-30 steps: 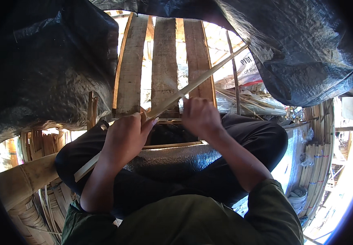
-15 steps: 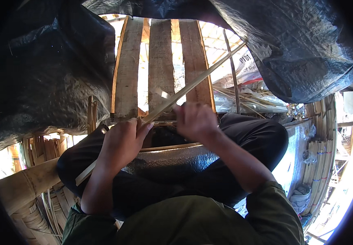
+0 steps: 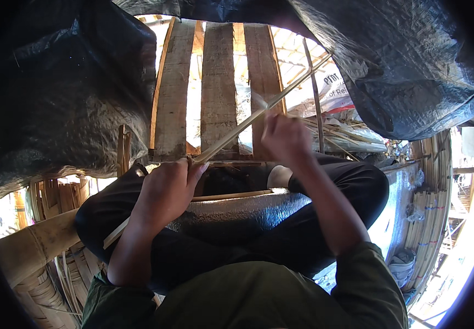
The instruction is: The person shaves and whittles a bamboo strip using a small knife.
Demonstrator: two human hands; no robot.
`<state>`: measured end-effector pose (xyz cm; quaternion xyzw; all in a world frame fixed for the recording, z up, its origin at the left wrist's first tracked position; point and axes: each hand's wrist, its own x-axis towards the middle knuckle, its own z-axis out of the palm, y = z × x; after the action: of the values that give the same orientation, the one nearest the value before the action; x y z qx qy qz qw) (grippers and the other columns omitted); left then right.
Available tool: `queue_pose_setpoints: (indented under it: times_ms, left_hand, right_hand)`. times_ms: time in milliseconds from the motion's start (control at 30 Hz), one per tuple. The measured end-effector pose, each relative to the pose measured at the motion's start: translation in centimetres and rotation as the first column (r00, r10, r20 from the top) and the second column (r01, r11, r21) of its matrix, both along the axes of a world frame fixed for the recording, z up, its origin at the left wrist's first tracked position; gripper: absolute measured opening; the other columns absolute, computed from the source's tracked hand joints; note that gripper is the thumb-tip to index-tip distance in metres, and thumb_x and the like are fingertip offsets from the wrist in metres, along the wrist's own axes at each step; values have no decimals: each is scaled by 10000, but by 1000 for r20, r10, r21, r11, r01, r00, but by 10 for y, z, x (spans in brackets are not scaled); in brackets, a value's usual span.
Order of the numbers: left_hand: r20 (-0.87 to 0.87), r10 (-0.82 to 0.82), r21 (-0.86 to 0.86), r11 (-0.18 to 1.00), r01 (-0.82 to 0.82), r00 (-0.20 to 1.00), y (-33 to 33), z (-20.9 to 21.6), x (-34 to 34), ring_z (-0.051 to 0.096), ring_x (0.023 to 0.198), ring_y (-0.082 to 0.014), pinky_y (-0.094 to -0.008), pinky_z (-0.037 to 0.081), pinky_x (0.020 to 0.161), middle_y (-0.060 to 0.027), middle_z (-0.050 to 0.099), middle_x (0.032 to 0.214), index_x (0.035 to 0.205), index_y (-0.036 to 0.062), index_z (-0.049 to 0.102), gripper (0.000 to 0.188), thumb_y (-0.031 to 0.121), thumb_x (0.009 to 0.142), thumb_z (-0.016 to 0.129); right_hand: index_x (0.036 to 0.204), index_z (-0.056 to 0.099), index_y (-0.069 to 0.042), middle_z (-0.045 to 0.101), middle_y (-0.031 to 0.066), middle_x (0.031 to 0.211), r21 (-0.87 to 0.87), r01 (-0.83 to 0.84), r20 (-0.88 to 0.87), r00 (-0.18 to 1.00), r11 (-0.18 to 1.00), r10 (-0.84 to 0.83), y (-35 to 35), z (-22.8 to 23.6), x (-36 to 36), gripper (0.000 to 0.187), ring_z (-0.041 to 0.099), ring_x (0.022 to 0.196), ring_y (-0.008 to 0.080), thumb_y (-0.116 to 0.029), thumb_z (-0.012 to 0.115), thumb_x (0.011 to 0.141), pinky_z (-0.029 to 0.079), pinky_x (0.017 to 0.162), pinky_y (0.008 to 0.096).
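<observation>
A long, pale bamboo strip runs slantwise from beside my left forearm up to the far right. My left hand is closed around its lower part, thumb laid along it. My right hand is closed at the strip's middle, farther up than the left, and partly smeared by motion. From its fist a knife sticks out to the upper left, its light blade blurred across the strip. The knife's handle is hidden in the fingers. Both hands are above my crossed legs in dark trousers.
Upright wooden planks stand ahead with bright gaps between them. Black plastic sheeting hangs at left and right. A thick bamboo pole lies at lower left, and bundled strips at right. Silvery sheeting lies beneath my legs.
My right hand and the knife have moved up and to the right along the strip, away from me. My left hand and the strip have hardly moved.
</observation>
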<state>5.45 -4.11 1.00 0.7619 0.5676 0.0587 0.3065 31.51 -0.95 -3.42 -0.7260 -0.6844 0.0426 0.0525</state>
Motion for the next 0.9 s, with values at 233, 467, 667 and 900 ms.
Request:
queue_pose_setpoints:
  times_ms: [233, 467, 667, 900]
  left_hand:
    - [-52, -22, 21, 1000, 23, 998, 3, 1, 3, 690, 746, -415, -492, 550, 678, -241, 655, 722, 841, -34, 637, 448, 382, 997, 583]
    - [-35, 24, 103, 994, -21, 999, -3, 0, 1, 661, 735, -430, -506, 503, 654, -229, 641, 717, 801, -11, 604, 405, 358, 967, 641]
    - [-18, -25, 85, 996, 26, 1000, -3, -6, 0, 699, 745, -403, -476, 558, 666, -231, 669, 742, 864, -35, 634, 441, 390, 979, 615]
    - [-43, -10, 82, 997, 14, 999, -2, 0, 9, 697, 749, -403, -477, 556, 682, -236, 665, 728, 850, -35, 643, 422, 363, 984, 610]
  right_hand:
    - [770, 588, -11, 621, 224, 647, 124, -305, 174, 943, 944, 282, -35, 1, -41, 337, 690, 649, 391, -233, 504, 1010, 553, 536, 491]
    - [786, 625, -33, 632, 195, 646, 24, 17, -119, 993, 1000, -14, -10, -7, -15, 357, 678, 598, 365, -291, 533, 1016, 560, 541, 469]
    - [809, 608, -51, 559, 82, 698, 408, -494, 220, 870, 768, 442, -53, -9, -60, 217, 564, 542, 217, -181, 588, 983, 486, 441, 382]
    - [813, 587, -43, 497, 56, 671, 552, -303, 129, 951, 777, 280, -26, -45, -10, 153, 509, 510, 194, -119, 667, 919, 403, 389, 350]
